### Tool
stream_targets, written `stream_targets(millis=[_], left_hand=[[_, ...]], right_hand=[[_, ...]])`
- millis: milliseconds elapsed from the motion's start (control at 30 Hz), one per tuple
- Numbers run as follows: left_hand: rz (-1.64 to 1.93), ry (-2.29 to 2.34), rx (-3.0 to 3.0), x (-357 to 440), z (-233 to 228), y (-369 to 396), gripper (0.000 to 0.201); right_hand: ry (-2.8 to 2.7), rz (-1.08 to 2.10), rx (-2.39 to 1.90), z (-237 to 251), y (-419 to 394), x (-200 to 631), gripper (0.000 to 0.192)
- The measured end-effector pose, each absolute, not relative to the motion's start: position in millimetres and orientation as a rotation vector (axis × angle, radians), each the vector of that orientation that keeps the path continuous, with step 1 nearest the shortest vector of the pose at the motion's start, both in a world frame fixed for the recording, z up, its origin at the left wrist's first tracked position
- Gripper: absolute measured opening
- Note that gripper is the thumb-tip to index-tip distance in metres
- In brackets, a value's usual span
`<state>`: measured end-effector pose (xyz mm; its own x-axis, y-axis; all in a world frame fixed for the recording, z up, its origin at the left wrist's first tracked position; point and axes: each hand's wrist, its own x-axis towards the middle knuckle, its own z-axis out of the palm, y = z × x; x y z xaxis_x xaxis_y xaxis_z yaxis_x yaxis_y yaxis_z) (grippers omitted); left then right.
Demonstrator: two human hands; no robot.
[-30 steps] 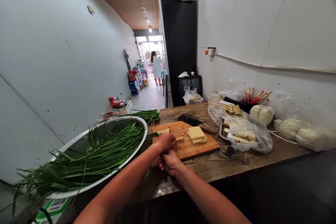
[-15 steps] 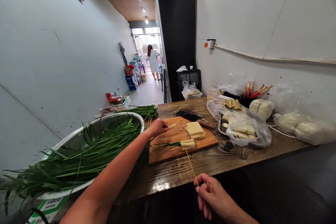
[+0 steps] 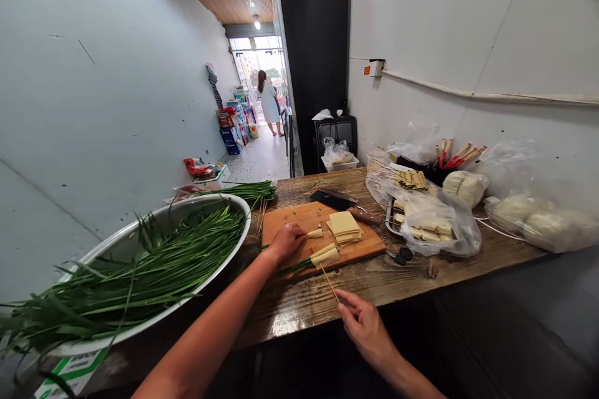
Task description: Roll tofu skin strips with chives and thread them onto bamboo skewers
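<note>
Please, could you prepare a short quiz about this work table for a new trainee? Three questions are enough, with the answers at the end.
1. What is the person's right hand holding?
2. True or false: the metal basin of long green chives stands to the left of the cutting board.
3. Which tool lies beyond the stacked tofu sheets?
a) a ladle
b) a cleaver
c) a rolling pin

Key:
1. A thin wooden skewer.
2. True.
3. b
</note>
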<state>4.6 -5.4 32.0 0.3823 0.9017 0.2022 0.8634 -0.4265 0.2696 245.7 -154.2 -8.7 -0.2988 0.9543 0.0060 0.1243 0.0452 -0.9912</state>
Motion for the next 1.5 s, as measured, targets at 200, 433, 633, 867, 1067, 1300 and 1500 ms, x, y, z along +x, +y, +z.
stream_targets(millis=[200, 433, 633, 867, 1067, 1300, 1500], left_hand=[[0.471, 1.554, 2.553, 7.0, 37.2, -8.2, 0.023], [0.359, 1.468, 2.557, 4.5, 45.4, 3.2, 0.027], [0.443, 1.461, 2.516, 0.2, 39.9, 9.6, 0.026], [0.454, 1.53, 2.477, 2.7, 39.7, 0.7, 0.026], [0.472, 1.532, 2.486, 4.9, 41.7, -5.4, 0.024], [0.552, 1.529, 2.358, 2.4, 44.3, -6.8, 0.018], [0.533, 1.563, 2.305, 1.2, 47.0, -7.5, 0.018]], right_hand=[[-1.548, 1.201, -1.134, -3.3, -154.8, 230.3, 0.041], [-1.574, 1.192, -1.215, -4.3, -149.1, 221.2, 0.041], [-1.571, 1.176, -1.247, -3.5, -148.1, 218.3, 0.041], [-1.57, 1.184, -1.289, 3.3, -146.4, 214.4, 0.041], [-1.549, 1.19, -1.269, 6.0, -146.0, 215.8, 0.041], [-1.547, 1.206, -1.213, 4.4, -148.1, 215.1, 0.039], [-1.56, 1.193, -1.21, 2.4, -149.5, 212.3, 0.04]])
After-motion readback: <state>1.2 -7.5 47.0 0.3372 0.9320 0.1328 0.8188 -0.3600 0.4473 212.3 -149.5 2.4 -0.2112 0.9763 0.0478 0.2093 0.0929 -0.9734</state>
